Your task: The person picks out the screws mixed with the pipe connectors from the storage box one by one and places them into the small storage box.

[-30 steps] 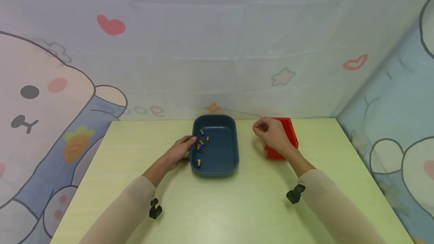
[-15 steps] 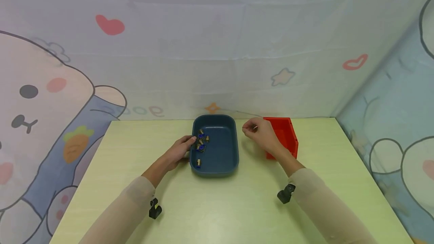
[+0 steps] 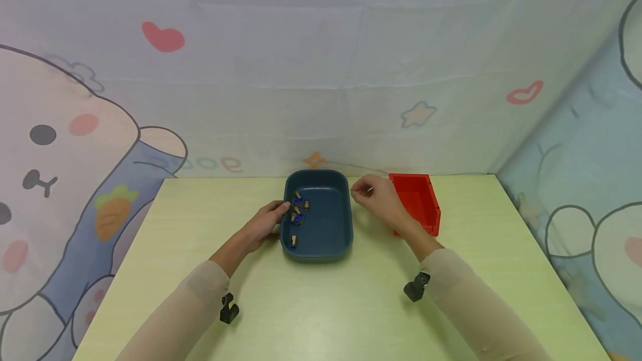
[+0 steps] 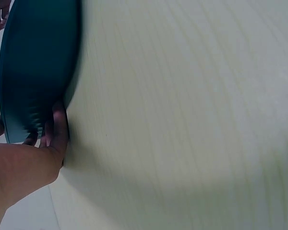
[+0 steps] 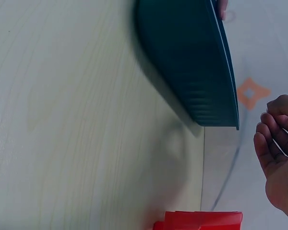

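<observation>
Dark blue plastic forms the tray at the middle of the far half of the table, and along its left side lie the small brass-and-blue fittings: a loose cluster midway down and one lone fitting nearer the person. Judging from this, the work seems partway: several pieces are already in the tray, yet they lie as a jumble, the right side of its floor is bare, and the person's right hand is busy just beside the far-right rim. What remains is hard to judge, since no piece can be made out in the visible inside of the red box to the right, and the person's wrist hides its near-left corner. The left hand grips the tray's left wall, thumb over the rim and fingers against the outside. The right hand has its fingers bent and the thumb close to the index finger; whether a piece sits between them I cannot tell. As for direction, the tray's long axis runs near to far, nearly square to the far table edge, and the red box is longer the same way. The lone fitting also lies near to far, blue end near and brass end far, while those in the cluster point various ways, some overlapping too closely to read.
</observation>
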Demonstrator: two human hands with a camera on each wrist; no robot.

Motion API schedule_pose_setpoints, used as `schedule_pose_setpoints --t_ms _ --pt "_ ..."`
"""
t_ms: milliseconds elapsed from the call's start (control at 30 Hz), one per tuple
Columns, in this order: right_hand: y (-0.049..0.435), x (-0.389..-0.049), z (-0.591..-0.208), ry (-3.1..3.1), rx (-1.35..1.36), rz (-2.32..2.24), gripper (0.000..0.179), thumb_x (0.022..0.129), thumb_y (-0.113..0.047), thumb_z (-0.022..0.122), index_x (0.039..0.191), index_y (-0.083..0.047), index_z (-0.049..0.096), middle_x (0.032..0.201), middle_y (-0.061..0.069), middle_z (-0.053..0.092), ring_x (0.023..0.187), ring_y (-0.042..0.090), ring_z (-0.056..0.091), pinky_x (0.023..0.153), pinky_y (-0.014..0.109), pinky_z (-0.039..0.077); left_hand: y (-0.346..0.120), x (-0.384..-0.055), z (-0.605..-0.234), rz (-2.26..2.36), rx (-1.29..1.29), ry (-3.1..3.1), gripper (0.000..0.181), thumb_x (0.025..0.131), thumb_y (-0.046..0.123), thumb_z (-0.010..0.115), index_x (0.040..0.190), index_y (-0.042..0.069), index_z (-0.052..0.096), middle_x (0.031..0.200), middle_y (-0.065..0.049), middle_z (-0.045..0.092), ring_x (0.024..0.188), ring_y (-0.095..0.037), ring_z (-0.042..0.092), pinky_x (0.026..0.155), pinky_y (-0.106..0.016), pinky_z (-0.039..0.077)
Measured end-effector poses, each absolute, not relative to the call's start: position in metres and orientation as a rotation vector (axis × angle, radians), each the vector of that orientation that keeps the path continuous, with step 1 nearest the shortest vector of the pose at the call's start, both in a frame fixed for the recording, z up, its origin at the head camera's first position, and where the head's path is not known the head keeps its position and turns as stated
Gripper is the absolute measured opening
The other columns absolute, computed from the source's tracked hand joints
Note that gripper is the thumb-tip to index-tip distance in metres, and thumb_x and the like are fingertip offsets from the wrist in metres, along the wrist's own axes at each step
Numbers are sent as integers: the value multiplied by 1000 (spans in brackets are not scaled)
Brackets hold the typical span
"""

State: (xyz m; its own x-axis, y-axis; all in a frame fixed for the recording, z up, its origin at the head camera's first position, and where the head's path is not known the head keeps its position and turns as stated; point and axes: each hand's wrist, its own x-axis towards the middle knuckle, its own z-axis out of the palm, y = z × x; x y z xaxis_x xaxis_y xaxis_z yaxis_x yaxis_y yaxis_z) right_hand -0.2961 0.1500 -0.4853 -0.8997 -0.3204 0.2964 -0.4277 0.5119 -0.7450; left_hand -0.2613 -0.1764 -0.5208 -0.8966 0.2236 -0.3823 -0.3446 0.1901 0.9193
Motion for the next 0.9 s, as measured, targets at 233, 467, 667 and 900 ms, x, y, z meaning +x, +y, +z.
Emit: schedule_pose_setpoints --t_ms 233,467,667,900 --pt "142 -296 -485 -2614 678 1359 6 95 -4 77 101 -3 77 92 6 74 82 21 66 82 37 60 -176 -261 -520 1754 -121 2039 64 114 42 45 164 5 30 162 -23 42 153 -43 34 115 -61 42" --pt "133 -296 -486 -2605 727 1358 6 95 -3 77 101 -3 77 90 5 74 82 20 66 81 33 60 -175 -263 -521 1753 -121 2032 66 114 44 46 164 5 30 162 -23 42 153 -43 35 116 -61 41" --pt "122 -295 -482 -2607 761 1327 5 95 -3 77 100 -3 77 91 6 73 82 20 66 81 35 61 -173 -264 -522 1757 -110 2032 66 114 44 47 164 5 30 162 -24 42 153 -43 35 116 -61 41" --pt "102 -295 -484 -2603 804 1349 5 96 -5 76 102 -3 77 93 6 73 82 18 65 79 32 59 -180 -263 -523 1762 -128 2034 67 114 45 47 165 5 29 161 -23 43 153 -42 36 116 -60 42"
